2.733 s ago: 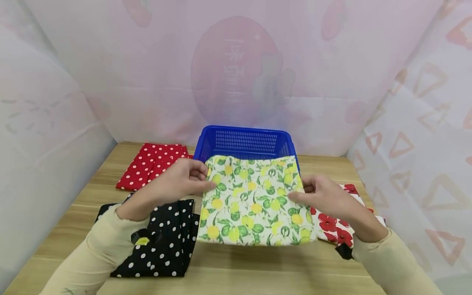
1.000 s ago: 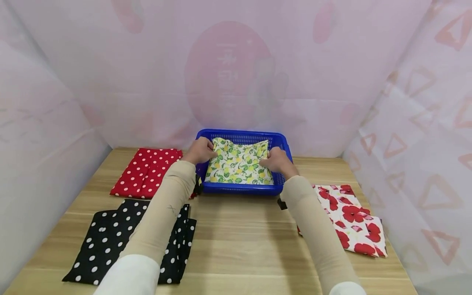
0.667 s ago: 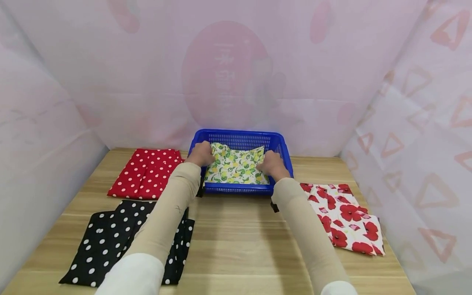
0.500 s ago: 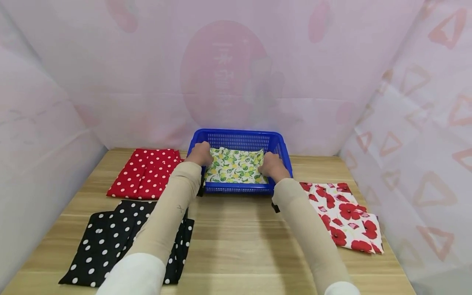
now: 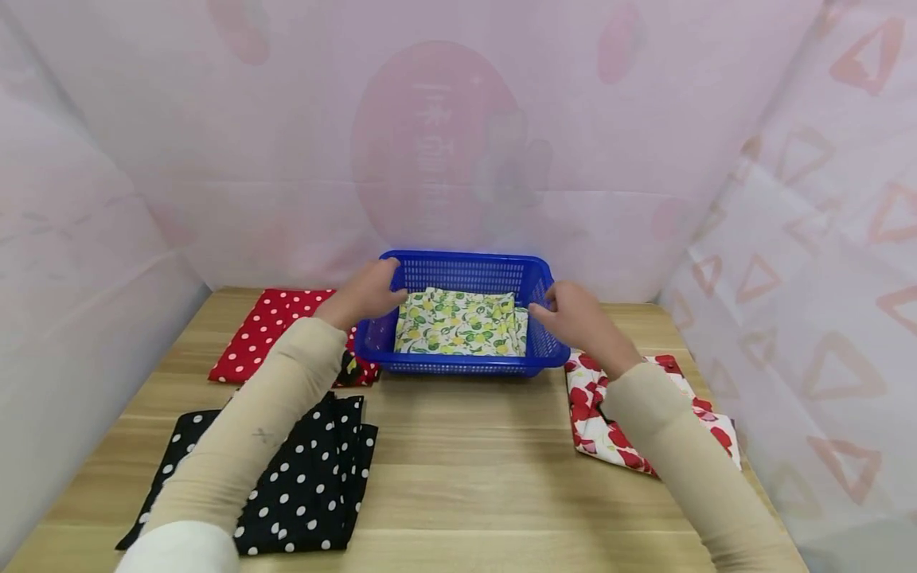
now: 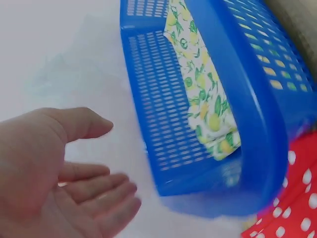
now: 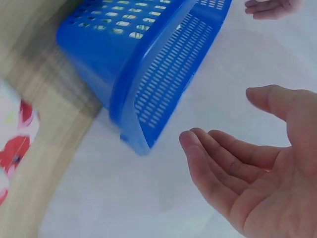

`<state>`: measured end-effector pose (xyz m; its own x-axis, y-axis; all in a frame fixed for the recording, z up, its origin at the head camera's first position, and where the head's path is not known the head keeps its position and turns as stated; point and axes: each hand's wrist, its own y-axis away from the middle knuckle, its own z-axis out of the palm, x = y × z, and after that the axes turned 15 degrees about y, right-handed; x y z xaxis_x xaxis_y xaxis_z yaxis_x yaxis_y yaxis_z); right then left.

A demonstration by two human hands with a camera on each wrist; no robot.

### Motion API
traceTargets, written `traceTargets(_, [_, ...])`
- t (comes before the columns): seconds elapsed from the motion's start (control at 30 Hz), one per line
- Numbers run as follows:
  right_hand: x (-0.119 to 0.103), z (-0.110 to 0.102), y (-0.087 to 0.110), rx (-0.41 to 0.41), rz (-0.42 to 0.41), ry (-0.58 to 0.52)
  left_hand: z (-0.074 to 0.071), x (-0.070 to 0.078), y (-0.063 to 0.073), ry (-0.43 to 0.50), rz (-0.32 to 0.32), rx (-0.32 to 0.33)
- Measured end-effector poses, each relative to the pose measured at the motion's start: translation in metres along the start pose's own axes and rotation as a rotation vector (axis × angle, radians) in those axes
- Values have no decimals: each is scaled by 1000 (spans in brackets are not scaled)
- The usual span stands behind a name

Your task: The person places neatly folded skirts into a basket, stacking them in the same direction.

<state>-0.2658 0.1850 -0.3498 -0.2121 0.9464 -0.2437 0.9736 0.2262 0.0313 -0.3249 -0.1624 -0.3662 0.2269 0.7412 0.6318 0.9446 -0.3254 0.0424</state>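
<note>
Lemon-print cloth (image 5: pixel 458 322) lying inside the blue basket (image 5: pixel 466 364), a hand on either side.
Head view: the left hand (image 5: pixel 365 294) is at the basket's nine o'clock, the right hand (image 5: pixel 576 314) at three, black dotted cloth (image 5: pixel 308 485) at seven on the desk (image 5: pixel 458 493). Left wrist view: relaxed fingers (image 6: pixel 106 189), apart from the basket. Right wrist view: fingers loosely bent, likewise apart (lemon print peeps through the slots).
</note>
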Motion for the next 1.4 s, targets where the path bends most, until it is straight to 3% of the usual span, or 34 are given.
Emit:
traceTargets(0.13, [11, -6, 32, 6, -15, 40, -2, 1, 23, -101, 4, 32])
traceTargets(0.27, [29, -2, 64, -9, 26, 87, 10, -10, 39, -199, 61, 75])
traceTargets(0.33, [40, 4, 77, -21, 52, 106, 19, -18, 43, -242, 79, 81])
traceTargets(0.57, [90, 44, 107, -101, 85, 172, 44, -38, 48, -281, 39, 61])
traceTargets(0.93, [149, 100, 126, -99, 72, 299, 56, -41, 44, -259, 15, 32])
traceTargets(1.4, [158, 129, 124, -164, 124, 261, 57, -42, 42, -291, 1, 27])
